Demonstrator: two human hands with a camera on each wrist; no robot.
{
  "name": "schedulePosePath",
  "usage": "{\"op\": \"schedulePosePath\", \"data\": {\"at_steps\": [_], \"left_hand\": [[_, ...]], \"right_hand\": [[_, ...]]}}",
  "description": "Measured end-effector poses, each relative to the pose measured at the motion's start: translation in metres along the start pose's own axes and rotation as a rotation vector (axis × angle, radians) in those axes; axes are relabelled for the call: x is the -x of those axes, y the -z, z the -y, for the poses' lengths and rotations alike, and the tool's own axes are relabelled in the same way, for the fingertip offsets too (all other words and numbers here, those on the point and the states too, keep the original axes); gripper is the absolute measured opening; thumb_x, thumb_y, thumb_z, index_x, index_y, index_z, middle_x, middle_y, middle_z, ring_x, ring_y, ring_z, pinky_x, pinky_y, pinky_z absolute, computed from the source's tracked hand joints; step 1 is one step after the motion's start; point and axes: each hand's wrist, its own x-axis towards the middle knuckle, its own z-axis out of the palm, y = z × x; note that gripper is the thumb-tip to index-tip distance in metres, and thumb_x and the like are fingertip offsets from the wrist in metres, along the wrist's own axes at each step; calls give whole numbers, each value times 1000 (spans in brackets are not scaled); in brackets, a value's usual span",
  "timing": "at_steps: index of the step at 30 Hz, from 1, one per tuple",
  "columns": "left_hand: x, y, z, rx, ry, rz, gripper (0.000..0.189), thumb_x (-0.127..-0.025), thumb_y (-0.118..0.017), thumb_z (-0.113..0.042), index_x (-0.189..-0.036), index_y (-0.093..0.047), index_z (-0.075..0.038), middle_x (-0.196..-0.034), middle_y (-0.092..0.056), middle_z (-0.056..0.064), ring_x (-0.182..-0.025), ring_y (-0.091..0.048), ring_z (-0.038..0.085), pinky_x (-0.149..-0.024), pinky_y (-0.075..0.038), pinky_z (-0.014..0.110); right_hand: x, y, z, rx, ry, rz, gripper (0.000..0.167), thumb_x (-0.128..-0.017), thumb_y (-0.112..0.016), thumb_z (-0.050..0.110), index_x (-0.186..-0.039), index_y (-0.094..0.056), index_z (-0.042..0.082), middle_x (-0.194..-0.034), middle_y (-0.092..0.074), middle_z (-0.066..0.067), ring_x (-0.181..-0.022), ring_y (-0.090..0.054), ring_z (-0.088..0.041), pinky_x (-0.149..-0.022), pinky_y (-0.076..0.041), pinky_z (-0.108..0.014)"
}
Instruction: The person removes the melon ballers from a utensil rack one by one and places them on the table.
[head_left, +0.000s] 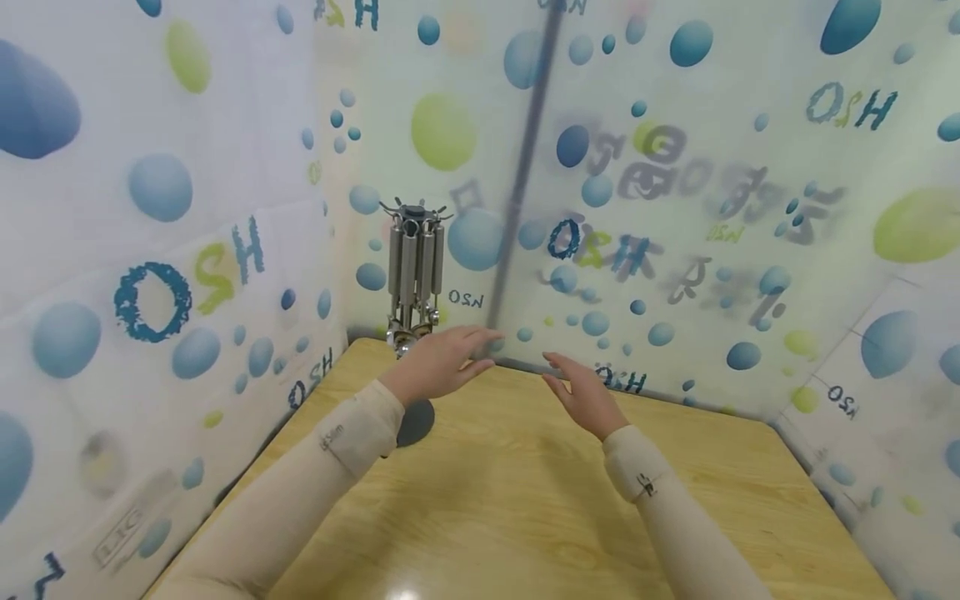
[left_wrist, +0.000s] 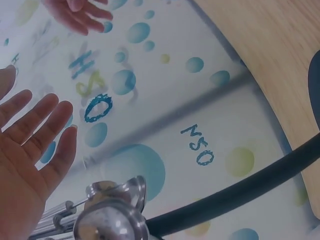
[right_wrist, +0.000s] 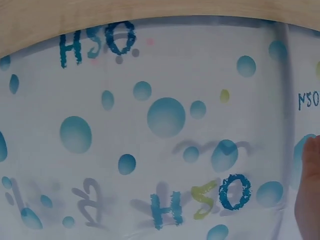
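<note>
My left hand point(head_left: 442, 362) is raised over the table with its fingers extended and nothing in them. Just behind it stands a utensil rack, where metal utensils point(head_left: 417, 262) hang by their handles from a round hooked top point(head_left: 414, 211). The hand and sleeve hide part of the rack; its dark round base point(head_left: 416, 423) shows below. In the left wrist view, shiny utensil heads point(left_wrist: 107, 220) appear beside the left palm point(left_wrist: 20, 170), in front of the dark pole point(left_wrist: 240, 195). Farther right, my right hand point(head_left: 588, 400) hovers palm inward, fingers loosely extended, holding nothing.
The wooden table point(head_left: 510, 517) ends at a back edge against a printed curtain point(head_left: 667, 317) with bubbles and lettering. Another curtain side point(head_left: 150, 275) runs along the left, close to the rack. A third curtain side point(head_left: 900, 350) borders the right.
</note>
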Motion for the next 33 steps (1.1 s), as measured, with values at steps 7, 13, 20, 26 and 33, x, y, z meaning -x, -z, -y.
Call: {"op": "schedulePosePath", "data": {"at_steps": [7, 13, 20, 26, 33], "left_hand": [[5, 6, 2, -16, -36, -24, 43, -104, -59, -33, -141, -58, -11, -136, -62, 9, -120, -63, 24, -91, -55, 40], [6, 16, 6, -37, -37, -86, 40, -102, -64, -29, -138, -61, -10, -132, -65, 8, -115, -66, 23, -84, -57, 39], [4, 35, 9, -29, -26, -100, 38, -102, -64, -27, -137, -63, -10, -128, -69, 8, -96, -72, 19, -74, -58, 36], [3, 53, 15, -37, -41, -158, 31, -104, -60, -25, -129, -68, -9, -117, -73, 7, -83, -71, 13, -71, -57, 33], [9, 79, 22, -45, -109, -362, 23, -102, -62, -16, -119, -71, -3, -102, -74, 7, -74, -66, 14, -65, -54, 33]], "right_hand": [[-17, -3, 13, -11, 74, -23, 45, -105, -58, 18, -148, -51, 6, -138, -60, -18, -119, -63, -34, -96, -51, -52], [-36, -5, 26, -51, 114, -44, 44, -106, -56, 20, -147, -52, 5, -140, -60, -15, -121, -62, -32, -98, -51, -50], [-58, -5, 41, -89, 135, -43, 43, -107, -56, 19, -146, -52, 3, -143, -58, -15, -125, -60, -31, -100, -50, -48], [-71, -6, 54, -117, 134, -21, 43, -107, -55, 18, -147, -51, 2, -142, -58, -17, -124, -60, -31, -101, -49, -47], [-85, -11, 68, -148, 161, -15, 42, -107, -55, 19, -146, -52, 2, -142, -58, -16, -125, -60, -30, -101, -49, -46]]}}
